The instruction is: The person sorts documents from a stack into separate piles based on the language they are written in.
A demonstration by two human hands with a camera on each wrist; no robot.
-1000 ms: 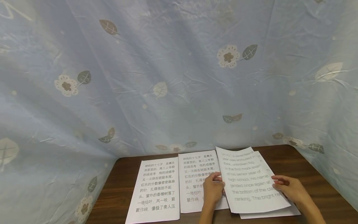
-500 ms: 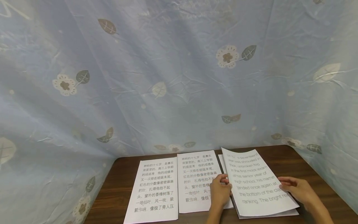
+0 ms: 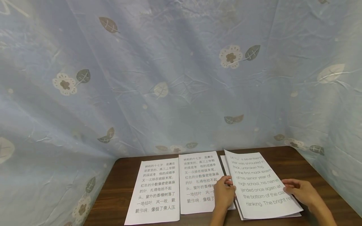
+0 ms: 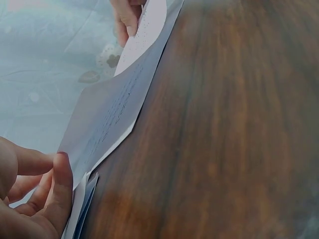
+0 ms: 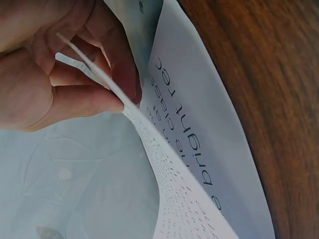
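Observation:
A white sheet with large English print [image 3: 254,182] is raised at the right end of the table, its top left corner lifted. My left hand [image 3: 224,193] pinches its left edge between thumb and fingertips, as the left wrist view shows. On the opposite edge my right hand [image 3: 301,192] pinches the sheet; in the right wrist view thumb and finger [image 5: 122,64] meet on the paper. Beneath it lies another paper [image 3: 224,161], showing along the left and bottom. The right wrist view shows large print on a page [image 5: 214,129] under the held edge.
Two more pages with Chinese print lie flat on the brown wooden table [image 3: 108,188]: one at left [image 3: 155,191], one in the middle [image 3: 198,175] partly behind my left hand. A pale blue curtain [image 3: 181,78] with leaves and flowers hangs behind and at both sides.
Both hands have carried the English sheet a little to the right, over the paper below. That lower paper now shows on the left instead of the right. The last half second brings little movement.

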